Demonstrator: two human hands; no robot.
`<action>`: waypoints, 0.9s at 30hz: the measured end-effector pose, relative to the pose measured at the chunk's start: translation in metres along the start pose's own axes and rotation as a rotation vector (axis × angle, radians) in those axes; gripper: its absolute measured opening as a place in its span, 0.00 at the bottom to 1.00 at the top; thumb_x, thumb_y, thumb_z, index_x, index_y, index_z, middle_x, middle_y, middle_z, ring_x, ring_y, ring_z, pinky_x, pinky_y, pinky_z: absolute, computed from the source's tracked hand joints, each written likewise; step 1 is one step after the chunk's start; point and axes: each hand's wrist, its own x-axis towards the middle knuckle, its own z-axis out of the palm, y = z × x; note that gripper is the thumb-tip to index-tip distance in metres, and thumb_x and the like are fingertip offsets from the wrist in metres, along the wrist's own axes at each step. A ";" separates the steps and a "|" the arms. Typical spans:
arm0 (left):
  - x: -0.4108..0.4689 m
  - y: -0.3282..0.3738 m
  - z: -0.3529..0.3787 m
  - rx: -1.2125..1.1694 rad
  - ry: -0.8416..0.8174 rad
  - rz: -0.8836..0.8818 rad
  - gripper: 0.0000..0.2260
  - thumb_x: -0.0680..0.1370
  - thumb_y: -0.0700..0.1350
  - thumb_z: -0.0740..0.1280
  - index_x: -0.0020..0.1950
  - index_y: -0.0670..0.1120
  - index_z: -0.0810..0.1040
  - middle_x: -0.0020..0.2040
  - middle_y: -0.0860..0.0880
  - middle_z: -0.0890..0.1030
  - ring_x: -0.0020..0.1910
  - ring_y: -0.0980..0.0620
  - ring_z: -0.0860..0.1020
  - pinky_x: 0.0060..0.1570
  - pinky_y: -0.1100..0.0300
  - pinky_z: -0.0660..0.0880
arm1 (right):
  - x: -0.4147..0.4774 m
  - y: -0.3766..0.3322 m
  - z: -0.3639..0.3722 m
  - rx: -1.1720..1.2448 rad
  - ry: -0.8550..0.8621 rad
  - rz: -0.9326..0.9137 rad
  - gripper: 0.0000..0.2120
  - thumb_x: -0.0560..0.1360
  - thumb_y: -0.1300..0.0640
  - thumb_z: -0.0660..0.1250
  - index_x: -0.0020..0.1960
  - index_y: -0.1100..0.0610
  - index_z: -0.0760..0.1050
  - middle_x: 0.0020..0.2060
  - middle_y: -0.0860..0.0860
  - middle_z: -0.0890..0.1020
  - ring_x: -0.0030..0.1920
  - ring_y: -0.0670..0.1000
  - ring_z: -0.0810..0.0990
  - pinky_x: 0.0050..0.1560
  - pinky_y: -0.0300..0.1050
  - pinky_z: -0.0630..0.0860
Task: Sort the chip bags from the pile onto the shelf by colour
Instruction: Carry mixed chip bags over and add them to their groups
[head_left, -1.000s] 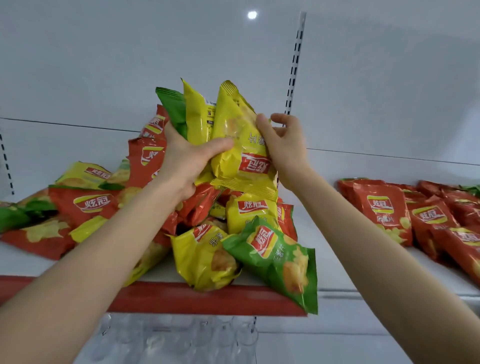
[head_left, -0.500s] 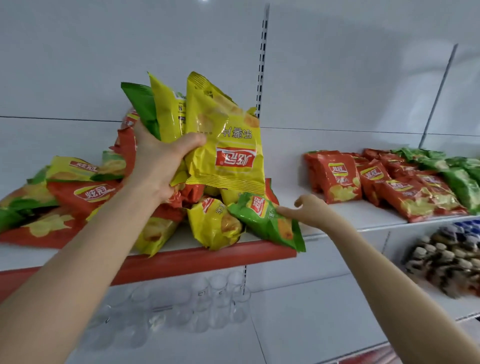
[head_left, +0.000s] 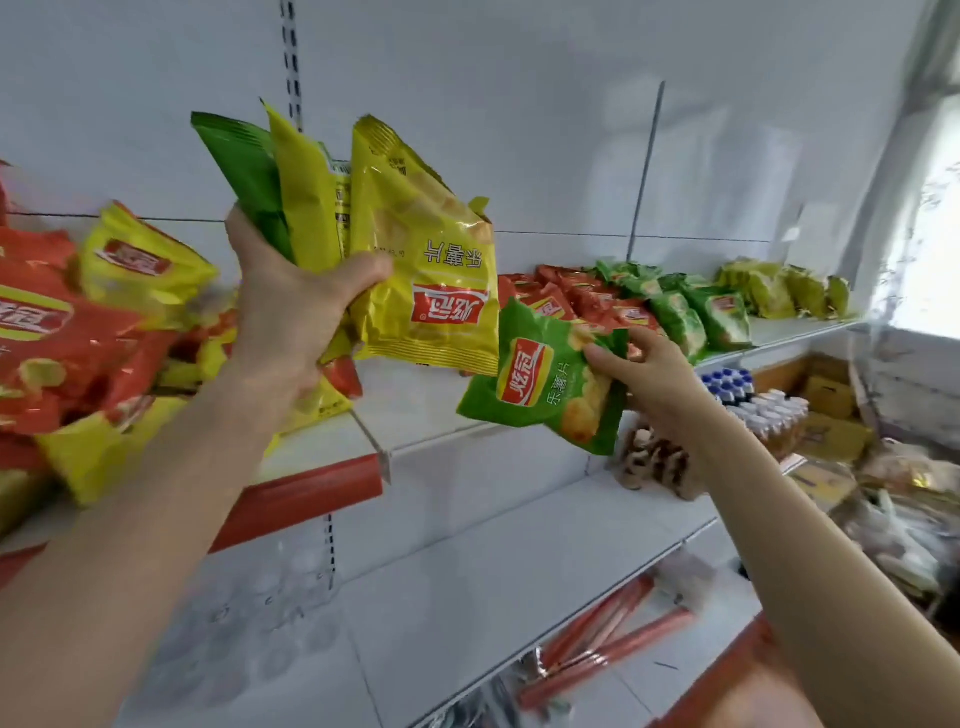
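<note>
The green bag (head_left: 540, 384) hangs pinched by its corner in the right hand (head_left: 657, 376), in front of the shelf (head_left: 441, 410), probably bound for the green row (head_left: 680, 312) beyond. The left hand (head_left: 291, 312) clutches three more bags (head_left: 431, 249), fanned, beside the pile (head_left: 67, 332); batching, I'd guess.

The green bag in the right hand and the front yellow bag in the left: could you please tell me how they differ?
The right hand holds the green bag alone; the left hand grips the yellow bag bunched with two others. The yellow bag's logo is upside down; the green bag's is turned sideways. The yellow bag is held higher than the green bag. Both carry the same red logo.
</note>
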 end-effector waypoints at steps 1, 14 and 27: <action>-0.003 -0.007 0.024 -0.018 -0.035 -0.003 0.37 0.69 0.40 0.75 0.71 0.48 0.57 0.51 0.59 0.73 0.47 0.61 0.78 0.40 0.59 0.80 | 0.002 0.009 -0.024 -0.036 0.041 -0.001 0.08 0.73 0.59 0.70 0.50 0.56 0.72 0.42 0.52 0.80 0.41 0.51 0.80 0.42 0.48 0.79; -0.051 -0.067 0.348 -0.241 -0.344 -0.057 0.37 0.70 0.36 0.73 0.72 0.46 0.56 0.53 0.56 0.73 0.46 0.63 0.77 0.37 0.67 0.78 | 0.027 0.077 -0.327 -0.202 0.364 0.113 0.13 0.71 0.59 0.71 0.55 0.60 0.75 0.48 0.55 0.81 0.45 0.53 0.81 0.46 0.46 0.79; -0.020 -0.134 0.595 -0.310 -0.401 -0.118 0.35 0.71 0.39 0.73 0.71 0.45 0.56 0.51 0.57 0.73 0.45 0.62 0.76 0.37 0.66 0.78 | 0.154 0.159 -0.467 -0.006 0.299 0.183 0.08 0.71 0.60 0.71 0.49 0.56 0.76 0.47 0.57 0.82 0.45 0.56 0.82 0.50 0.53 0.80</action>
